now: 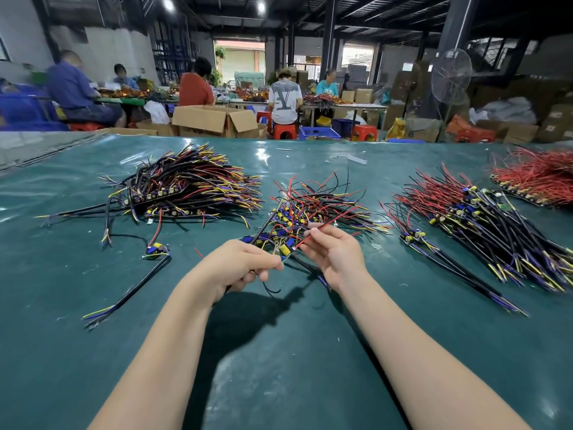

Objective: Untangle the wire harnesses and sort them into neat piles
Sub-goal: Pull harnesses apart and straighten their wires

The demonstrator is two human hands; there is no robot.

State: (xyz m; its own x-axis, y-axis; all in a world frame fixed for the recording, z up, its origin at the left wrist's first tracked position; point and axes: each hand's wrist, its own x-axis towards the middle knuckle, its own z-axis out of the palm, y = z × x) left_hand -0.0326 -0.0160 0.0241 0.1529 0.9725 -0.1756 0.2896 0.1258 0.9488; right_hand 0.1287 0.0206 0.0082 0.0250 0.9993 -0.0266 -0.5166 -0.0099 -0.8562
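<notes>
A tangled heap of wire harnesses (319, 209) with red, black, yellow and blue leads lies in the middle of the green table (279, 352). My left hand (238, 263) grips one harness by its black cable at the near edge of the heap. My right hand (333, 252) pinches a red wire (313, 235) of that harness between thumb and fingertips. A sorted pile (192, 187) lies to the left. Another sorted pile (477, 221) lies to the right. A single harness (139, 271) lies apart at the near left.
A pile of red-wired harnesses (539, 178) sits at the far right. Beyond the table edge stand cardboard boxes (217, 121), red stools (283, 131) and a floor fan (451, 77). Several people (283, 100) sit at work tables in the background.
</notes>
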